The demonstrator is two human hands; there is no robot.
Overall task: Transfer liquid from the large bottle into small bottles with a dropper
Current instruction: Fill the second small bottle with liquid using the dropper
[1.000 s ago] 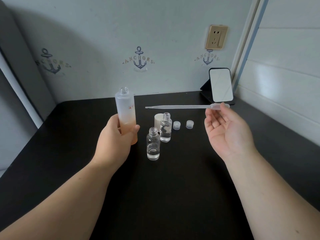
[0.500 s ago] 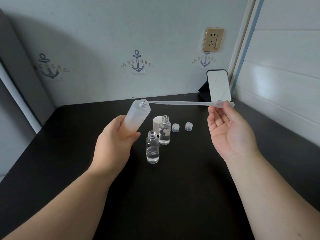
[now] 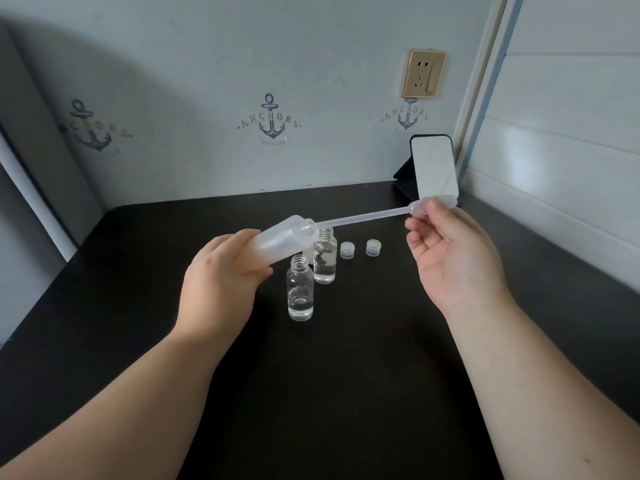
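Head view looks down on a black table where a person works with both bare hands. Their left hand is wrapped around the lower body of the large frosted bottle, fingers closed on it, thumb lying along its near side. That bottle is lifted off the table and tipped well over to the right, its open threaded mouth pointing toward the other hand. Their right hand is raised with the palm open toward the camera; the bulb end of the dropper is pinched at the fingertips, the other fingers spread loosely. From there the thin stem slopes down to the left and its tip sits right at the mouth of the large bottle; how far in it goes, I cannot tell.

Below the tilted bottle stand two small clear bottles, both uncapped and upright: the near small bottle with a little liquid at its bottom, and the far small bottle just behind it, right under the dropper stem. Two small caps lie to their right on the table. At the back corner a mirror leans on its stand, with a wall socket above.
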